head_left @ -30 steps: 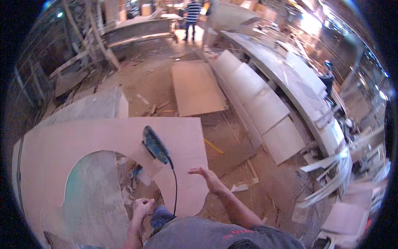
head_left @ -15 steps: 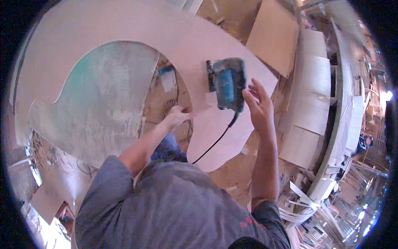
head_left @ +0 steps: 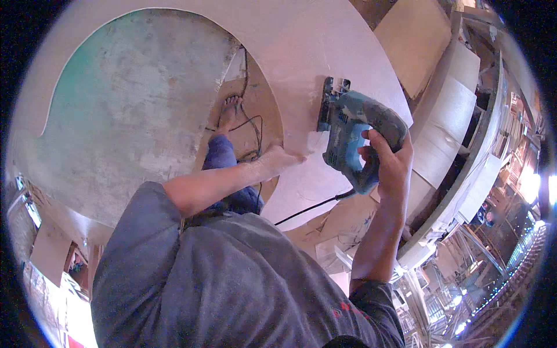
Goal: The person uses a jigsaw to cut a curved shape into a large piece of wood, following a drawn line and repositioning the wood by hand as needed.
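Right hand half-curled around the handle of the jigsaw, over the right side of the pale panel; left hand at the cutout's near-right edge, can't tell how far open. Looks like tool-handling step; next move likely needs firm grip, cord slack.

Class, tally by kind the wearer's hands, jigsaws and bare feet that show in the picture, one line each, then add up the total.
Left hand and right hand: 2
Blue-and-black jigsaw: 1
Bare foot: 1
Total: 4
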Demonstrator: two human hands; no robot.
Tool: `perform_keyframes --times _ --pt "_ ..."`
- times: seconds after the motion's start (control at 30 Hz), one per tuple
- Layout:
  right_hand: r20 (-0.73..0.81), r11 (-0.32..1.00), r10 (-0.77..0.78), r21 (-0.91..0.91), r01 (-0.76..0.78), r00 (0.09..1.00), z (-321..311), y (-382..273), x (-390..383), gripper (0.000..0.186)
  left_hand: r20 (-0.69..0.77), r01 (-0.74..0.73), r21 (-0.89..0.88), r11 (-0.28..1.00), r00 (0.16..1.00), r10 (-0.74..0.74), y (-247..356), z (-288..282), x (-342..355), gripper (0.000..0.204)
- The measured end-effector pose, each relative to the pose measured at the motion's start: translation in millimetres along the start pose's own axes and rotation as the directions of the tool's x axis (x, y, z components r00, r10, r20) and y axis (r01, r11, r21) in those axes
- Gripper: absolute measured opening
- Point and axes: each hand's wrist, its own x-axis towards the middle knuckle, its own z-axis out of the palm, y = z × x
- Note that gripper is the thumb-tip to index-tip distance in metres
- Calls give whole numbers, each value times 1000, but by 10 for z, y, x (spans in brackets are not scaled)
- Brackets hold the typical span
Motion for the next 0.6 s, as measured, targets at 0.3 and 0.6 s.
perform_keyframes --times 0.3,0.6 --pt "35 999 -36 2 36 999 13 -79 76 49 43 79 90 993 996 -83 -380 13 138 51" --pt "33 997 -82 15 82 996 -22 58 145 47 69 -29 -183 983 997 42 -528 67 196 42"
